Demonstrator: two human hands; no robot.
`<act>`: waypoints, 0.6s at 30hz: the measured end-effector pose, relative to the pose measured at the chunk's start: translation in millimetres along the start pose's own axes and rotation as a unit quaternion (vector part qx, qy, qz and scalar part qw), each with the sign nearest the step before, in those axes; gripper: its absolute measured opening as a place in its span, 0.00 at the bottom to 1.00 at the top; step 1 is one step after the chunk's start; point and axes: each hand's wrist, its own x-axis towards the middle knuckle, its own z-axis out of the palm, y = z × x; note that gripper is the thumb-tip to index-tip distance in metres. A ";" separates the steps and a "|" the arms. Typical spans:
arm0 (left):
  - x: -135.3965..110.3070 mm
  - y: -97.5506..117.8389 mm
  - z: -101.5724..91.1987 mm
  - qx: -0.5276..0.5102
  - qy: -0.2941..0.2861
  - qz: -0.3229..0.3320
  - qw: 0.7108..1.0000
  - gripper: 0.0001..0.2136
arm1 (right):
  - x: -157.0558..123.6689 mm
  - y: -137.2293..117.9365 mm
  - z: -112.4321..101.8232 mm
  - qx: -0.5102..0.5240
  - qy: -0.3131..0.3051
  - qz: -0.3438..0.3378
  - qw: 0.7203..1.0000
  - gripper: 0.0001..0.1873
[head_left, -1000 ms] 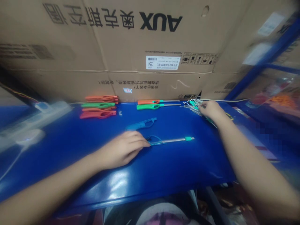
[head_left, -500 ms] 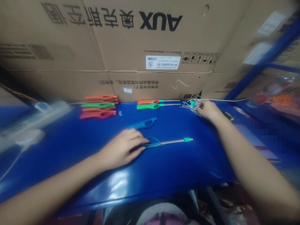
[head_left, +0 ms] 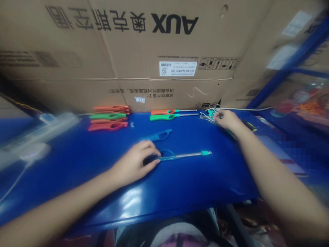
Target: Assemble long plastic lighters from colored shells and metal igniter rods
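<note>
My left hand (head_left: 137, 159) is closed round the rear of a blue lighter casing (head_left: 168, 157) with a metal tube that points right and bears a teal piece near its tip. Just behind it lies a loose blue casing half (head_left: 159, 134). At the back right, my right hand (head_left: 227, 119) has its fingertips pinched at a pile of teal parts with thin wires and metal rods (head_left: 212, 112). What exactly sits between those fingertips is too small to make out. Left of the pile rest an orange lighter (head_left: 164, 112) and a green lighter (head_left: 163, 117), both with metal tubes.
Several orange, red and green casings (head_left: 109, 120) are stacked at the back left. A power strip (head_left: 59, 123) with a white plug and cable stands at the far left. Cardboard (head_left: 144, 44) walls the back of the blue table (head_left: 195, 192). A yellow-and-black tool (head_left: 249, 126) lies behind my right wrist.
My right hand has shifted slightly within the pile of parts, and some wires there have moved. The left hand and the blue lighter casing stay almost in place.
</note>
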 end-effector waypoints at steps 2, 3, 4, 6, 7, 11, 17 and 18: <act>-0.3 -0.4 0.8 -0.002 0.003 0.001 1.000 0.07 | 0.1 -0.2 0.0 0.005 -0.007 0.008 1.000 0.06; -0.4 -0.6 1.1 -0.003 0.003 0.001 1.000 0.07 | 0.1 -0.5 -0.1 0.008 -0.011 0.012 1.000 0.06; -0.5 -0.8 1.4 -0.005 0.002 0.001 1.000 0.07 | 0.1 -0.9 -0.2 0.010 -0.013 0.014 1.000 0.06; -0.5 -0.9 1.7 -0.008 0.002 -0.003 1.000 0.06 | 0.0 -2.0 -0.4 0.016 -0.015 0.015 1.000 0.06; -0.5 -1.0 1.8 -0.010 0.002 -0.005 1.000 0.06 | -0.1 -2.6 -0.5 0.018 -0.015 0.015 1.000 0.06; 0.2 -1.1 2.6 -0.026 0.004 -0.013 1.000 0.05 | -0.1 -4.0 -0.9 0.022 -0.013 0.018 1.000 0.07; 0.4 -0.9 2.9 -0.041 0.018 -0.012 0.999 0.07 | 0.2 -5.0 -2.2 0.020 -0.014 0.030 0.999 0.07; 0.2 -0.7 2.8 -0.045 0.022 -0.015 0.999 0.07 | -0.2 -5.5 -2.7 0.021 -0.015 0.031 0.999 0.07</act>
